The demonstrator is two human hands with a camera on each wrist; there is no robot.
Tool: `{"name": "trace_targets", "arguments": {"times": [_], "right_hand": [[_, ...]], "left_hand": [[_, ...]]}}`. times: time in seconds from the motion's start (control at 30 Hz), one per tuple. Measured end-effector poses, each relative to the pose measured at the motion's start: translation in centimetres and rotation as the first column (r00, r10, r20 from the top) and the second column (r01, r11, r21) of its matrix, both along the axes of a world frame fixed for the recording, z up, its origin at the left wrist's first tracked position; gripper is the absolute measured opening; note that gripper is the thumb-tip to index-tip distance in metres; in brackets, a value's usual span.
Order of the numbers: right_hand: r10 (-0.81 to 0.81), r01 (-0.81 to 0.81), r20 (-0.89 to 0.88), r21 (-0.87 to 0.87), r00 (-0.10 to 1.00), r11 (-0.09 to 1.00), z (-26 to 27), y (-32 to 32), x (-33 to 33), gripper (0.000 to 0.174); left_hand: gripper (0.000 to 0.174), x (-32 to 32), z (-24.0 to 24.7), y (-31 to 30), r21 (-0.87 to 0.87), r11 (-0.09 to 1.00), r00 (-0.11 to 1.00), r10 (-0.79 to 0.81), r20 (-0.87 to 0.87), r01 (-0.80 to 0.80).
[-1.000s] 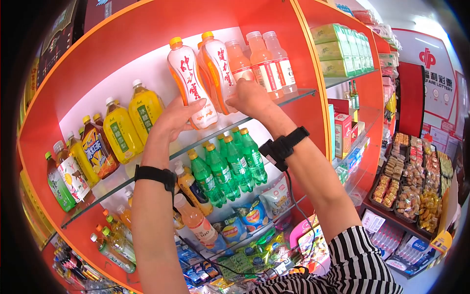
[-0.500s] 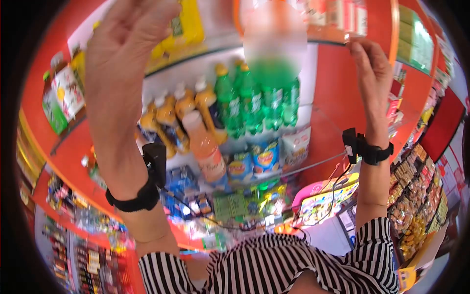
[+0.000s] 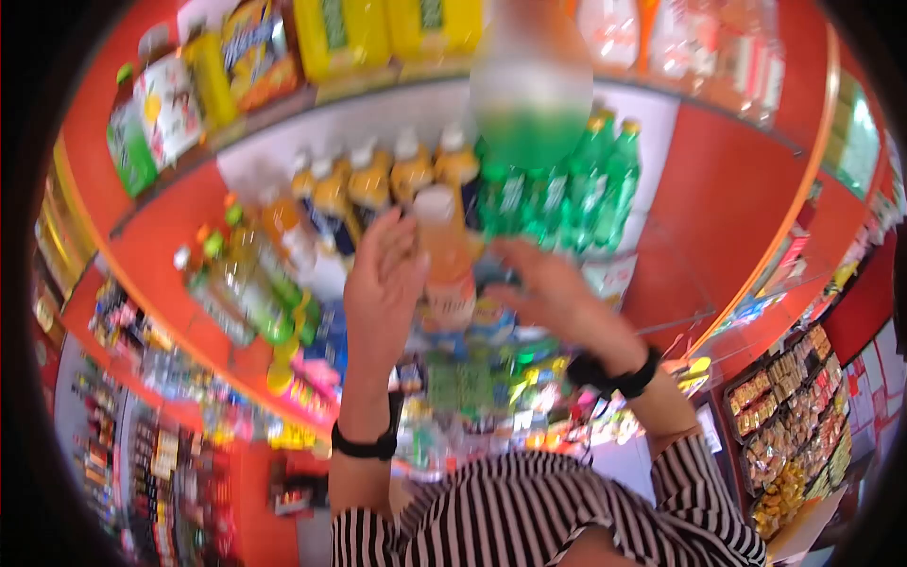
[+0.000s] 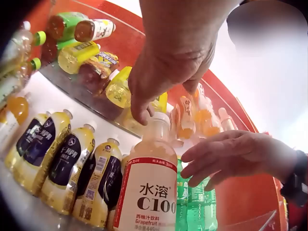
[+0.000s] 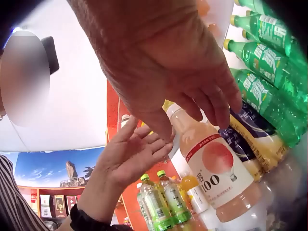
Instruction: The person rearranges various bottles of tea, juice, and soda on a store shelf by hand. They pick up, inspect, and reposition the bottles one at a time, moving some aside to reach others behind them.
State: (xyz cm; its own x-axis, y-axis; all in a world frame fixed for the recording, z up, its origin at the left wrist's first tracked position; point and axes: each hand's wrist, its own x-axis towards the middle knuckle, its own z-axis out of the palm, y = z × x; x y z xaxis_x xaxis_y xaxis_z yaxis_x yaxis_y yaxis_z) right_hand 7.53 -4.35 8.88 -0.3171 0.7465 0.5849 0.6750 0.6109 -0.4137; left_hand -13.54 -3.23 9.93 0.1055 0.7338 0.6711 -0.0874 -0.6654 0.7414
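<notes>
A pink grapefruit drink bottle [image 3: 444,250] with a white cap stands on the lower shelf, its label facing out in the left wrist view. To its left in the head view is my left hand [image 3: 383,288], fingers loosely bent beside the bottle. In the left wrist view, a fingertip of that hand overlaps the bottle's cap [image 4: 160,117]. My right hand [image 3: 557,293] reaches in from the right with fingers extended and spread. The right wrist view shows both hands around the bottle's upper part, the left palm [image 5: 132,156] facing it, neither curled around it.
Amber bottles with dark labels [image 4: 62,168] stand behind and left of the drink bottle. Green soda bottles [image 3: 614,184] are to the right. A glass shelf above carries yellow bottles [image 3: 345,38]. Snack packets [image 3: 463,378] lie below, and trays of packaged food [image 3: 789,425] stand far right.
My hands have left the two white bottles with yellow caps on the upper shelf, moved apart, then come down either side of the grapefruit drink bottle. The head view now looks lower.
</notes>
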Motion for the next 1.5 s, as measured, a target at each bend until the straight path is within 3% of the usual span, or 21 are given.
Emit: {"name": "trace_targets", "arguments": {"times": [0.07, 0.23, 0.3, 0.33, 0.4, 0.5, 0.53, 0.57, 0.63, 0.67, 0.73, 0.77, 0.83, 0.9, 1.07, 1.17, 1.37, 1.5], "right_hand": [[0.031, -0.03, 0.047, -0.024, 0.998, 0.999, -0.6, 0.5, -0.9, 0.047], [-0.034, 0.035, -0.009, 0.065, 0.999, 0.997, 1.6, -0.3, -0.7, 0.04], [-0.031, 0.068, -0.146, 0.257, 0.989, 0.964, 3.5, -1.4, 0.6, 0.03], [0.02, 0.073, -0.204, 0.437, 0.979, 0.897, 4.2, -1.1, 1.6, 0.024], [-0.002, 0.169, -0.264, 0.612, 0.965, 0.773, 7.7, -3.0, 4.0, 0.02], [-0.208, 0.358, -0.293, 0.808, 0.933, 0.469, 13.0, -5.2, 8.6, 0.019], [-0.295, 0.384, -0.286, 0.851, 0.912, 0.36, 14.7, -5.6, 10.1, 0.02], [-0.352, 0.435, -0.316, 0.833, 0.881, 0.342, 16.0, -6.0, 11.0, 0.02], [-0.461, 0.484, -0.284, 0.776, 0.841, 0.405, 18.0, -4.9, 13.1, 0.023], [-0.461, 0.485, -0.287, 0.777, 0.84, 0.401, 18.7, -4.3, 13.7, 0.023], [-0.614, 0.565, -0.131, 0.572, 0.778, 0.594, 19.9, -3.1, 14.4, 0.023], [-0.614, 0.565, -0.133, 0.577, 0.778, 0.59, 20.3, -2.4, 14.6, 0.023], [-0.721, 0.643, 0.057, 0.408, 0.69, 0.648, 21.0, -1.6, 14.6, 0.021], [-0.739, 0.658, 0.037, 0.427, 0.673, 0.621, 21.3, -1.2, 14.5, 0.019], [-0.767, 0.682, 0.201, 0.361, 0.61, 0.636, 21.6, -0.8, 14.4, 0.02], [-0.751, 0.704, 0.197, 0.263, 0.63, 0.66, 21.5, 0.5, 14.6, 0.021], [-0.704, 0.667, 0.324, 0.235, 0.631, 0.707, 22.2, 1.6, 15.4, 0.021], [-0.66, 0.676, 0.319, 0.075, 0.68, 0.733, 23.2, 2.4, 15.8, 0.026]], "left_hand": [[0.058, 1.0, 0.1, 1.1, -0.11, 0.993, 0.998, 0.031, -0.047, -0.036], [0.062, 1.7, 0.0, 3.7, -0.039, 0.998, 0.995, 0.055, -0.089, -0.058], [0.062, 1.9, 0.4, 3.9, -0.047, 0.998, 0.997, 0.029, -0.077, -0.032], [0.061, 1.9, 0.4, 3.8, -0.078, 0.996, 0.998, 0.027, -0.054, -0.031], [0.061, 1.5, -0.1, 4.0, -0.072, 0.997, 0.998, 0.032, -0.062, -0.036], [0.058, 1.5, 0.1, 3.0, -0.016, 0.995, 0.99, 0.101, -0.1, -0.103], [0.055, 1.6, 0.7, 2.1, 0.1, 0.97, 0.963, 0.235, -0.134, -0.222], [0.052, 1.8, 1.2, 1.1, 0.213, 0.918, 0.918, 0.369, -0.146, -0.335], [0.044, 2.4, 3.2, -0.4, 0.319, 0.889, 0.909, 0.389, -0.148, -0.328], [0.043, 2.8, 4.1, -0.8, 0.466, 0.837, 0.906, 0.395, -0.152, -0.287], [0.039, 4.1, 5.9, -1.8, 0.68, 0.702, 0.898, 0.414, -0.146, -0.213], [0.039, 4.9, 6.4, -1.9, 0.683, 0.698, 0.899, 0.414, -0.142, -0.214], [0.04, 6.1, 7.2, -2.0, 0.77, 0.632, 0.935, 0.319, -0.156, -0.087], [0.039, 7.0, 7.6, -1.9, 0.77, 0.634, 0.943, 0.296, -0.151, -0.076], [0.036, 8.1, 7.8, -1.3, 0.757, 0.651, 0.955, 0.259, -0.141, -0.065], [0.033, 8.5, 7.8, -0.9, 0.748, 0.659, 0.962, 0.245, -0.123, -0.073], [0.031, 8.6, 7.8, -0.9, 0.745, 0.666, 0.977, 0.185, -0.107, -0.044], [0.03, 8.6, 7.9, -0.9, 0.749, 0.661, 0.974, 0.193, -0.116, -0.041]]}}
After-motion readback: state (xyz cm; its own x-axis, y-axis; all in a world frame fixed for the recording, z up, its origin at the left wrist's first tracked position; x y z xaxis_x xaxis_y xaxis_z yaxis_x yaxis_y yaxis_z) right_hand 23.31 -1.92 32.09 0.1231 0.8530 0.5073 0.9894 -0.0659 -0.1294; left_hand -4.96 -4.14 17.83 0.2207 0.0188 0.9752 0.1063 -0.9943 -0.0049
